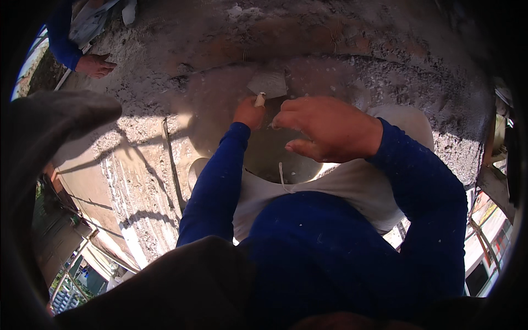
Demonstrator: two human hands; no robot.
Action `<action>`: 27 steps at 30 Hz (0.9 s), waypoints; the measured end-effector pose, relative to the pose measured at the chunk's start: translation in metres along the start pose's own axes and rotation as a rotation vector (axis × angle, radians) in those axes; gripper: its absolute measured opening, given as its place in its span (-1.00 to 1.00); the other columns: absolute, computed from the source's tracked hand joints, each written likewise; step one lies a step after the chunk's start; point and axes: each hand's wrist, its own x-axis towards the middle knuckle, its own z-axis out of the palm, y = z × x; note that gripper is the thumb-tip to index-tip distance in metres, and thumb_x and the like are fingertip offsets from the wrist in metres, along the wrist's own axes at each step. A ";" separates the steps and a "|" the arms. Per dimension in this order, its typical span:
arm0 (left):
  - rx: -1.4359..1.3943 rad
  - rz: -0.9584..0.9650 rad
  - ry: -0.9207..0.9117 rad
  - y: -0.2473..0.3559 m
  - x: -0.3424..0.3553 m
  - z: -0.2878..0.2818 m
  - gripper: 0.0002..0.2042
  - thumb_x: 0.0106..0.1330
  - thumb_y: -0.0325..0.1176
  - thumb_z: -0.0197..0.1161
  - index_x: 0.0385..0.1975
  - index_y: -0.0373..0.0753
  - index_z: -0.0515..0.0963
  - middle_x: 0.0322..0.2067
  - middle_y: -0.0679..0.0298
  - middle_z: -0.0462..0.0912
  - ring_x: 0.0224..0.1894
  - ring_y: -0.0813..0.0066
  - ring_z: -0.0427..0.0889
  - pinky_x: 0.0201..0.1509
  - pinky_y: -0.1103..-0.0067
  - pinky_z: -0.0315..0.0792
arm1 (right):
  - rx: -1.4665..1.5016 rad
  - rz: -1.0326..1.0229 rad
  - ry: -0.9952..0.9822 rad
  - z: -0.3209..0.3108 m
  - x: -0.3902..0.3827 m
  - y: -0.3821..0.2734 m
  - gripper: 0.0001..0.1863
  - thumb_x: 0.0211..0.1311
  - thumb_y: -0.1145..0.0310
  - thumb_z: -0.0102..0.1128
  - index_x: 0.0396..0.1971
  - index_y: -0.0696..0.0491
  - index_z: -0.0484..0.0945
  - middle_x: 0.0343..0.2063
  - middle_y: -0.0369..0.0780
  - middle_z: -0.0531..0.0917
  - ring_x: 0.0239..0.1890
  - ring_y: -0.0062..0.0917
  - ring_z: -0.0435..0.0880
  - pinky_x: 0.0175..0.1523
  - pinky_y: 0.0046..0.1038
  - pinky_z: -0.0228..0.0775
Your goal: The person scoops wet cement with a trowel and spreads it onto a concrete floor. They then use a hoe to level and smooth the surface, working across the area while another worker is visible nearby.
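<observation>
My left hand (248, 113) is closed around the pale wooden handle of a trowel (268, 83), whose grey blade lies flat on wet grey mortar on a rough concrete surface (341, 60). My right hand (324, 127) hovers close beside it to the right, fingers curled and partly apart, holding nothing that I can see. Both forearms are in blue sleeves. Below the hands sits a round pan (275, 159) with grey mortar, pressed against my body.
Another person's hand (94, 65) in a blue sleeve rests on the concrete at the upper left. A thin metal rod (171, 165) lies along the slab's left part. Beyond the slab's edge, far below, are buildings and a street.
</observation>
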 end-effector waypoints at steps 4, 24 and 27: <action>-0.193 -0.222 -0.266 0.028 -0.038 -0.033 -0.53 0.33 -0.27 0.27 0.19 -0.38 0.62 -0.30 0.00 0.78 -0.41 0.22 0.81 -0.23 0.35 0.66 | 0.031 0.030 0.026 -0.005 -0.010 0.003 -0.60 0.35 0.23 0.34 0.10 0.11 0.60 -0.03 -0.10 0.66 0.07 -0.09 0.67 0.16 -0.09 0.51; 0.005 -0.121 -0.271 0.105 0.023 0.018 -0.49 0.29 -0.26 0.34 0.23 -0.35 0.63 -0.19 0.01 0.82 -0.24 0.25 0.82 -0.08 0.35 0.63 | 0.015 0.007 -0.003 0.004 -0.014 0.006 -0.60 0.33 0.22 0.35 0.07 0.09 0.58 -0.02 -0.09 0.65 0.06 -0.08 0.66 0.16 -0.07 0.49; -0.085 -0.128 -0.241 0.098 0.023 0.033 -0.50 0.29 -0.26 0.35 0.21 -0.34 0.64 -0.16 0.01 0.82 -0.21 0.21 0.82 -0.03 0.33 0.62 | 0.020 0.008 0.010 0.008 -0.020 0.006 -0.60 0.33 0.21 0.35 0.07 0.09 0.59 -0.01 -0.09 0.66 0.07 -0.08 0.66 0.18 -0.08 0.49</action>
